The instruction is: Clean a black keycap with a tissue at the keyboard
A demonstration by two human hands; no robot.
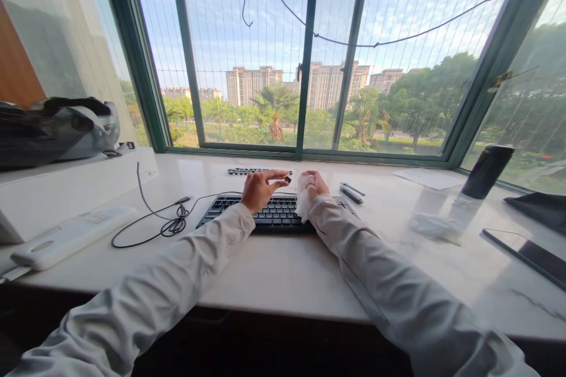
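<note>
Between the thumb and forefinger of my left hand (257, 189) is a small dark keycap (288, 180), held above the keyboard. My right hand (317, 184) is closed around a crumpled white tissue (304, 199), just right of the keycap. Under both hands lies a black keyboard (278, 219), partly hidden by them. Behind it, a row of loose dark keycaps (247, 171) sits on the white tabletop (265, 271); my left hand covers some of that area.
A coiled black cable (174, 224) and a white power strip (75, 232) lie at left. To the right are pens (352, 191), a clear plastic wrapper (435, 225), a black bottle (486, 172), a phone (530, 252) and a paper sheet (427, 178). Windows stand behind.
</note>
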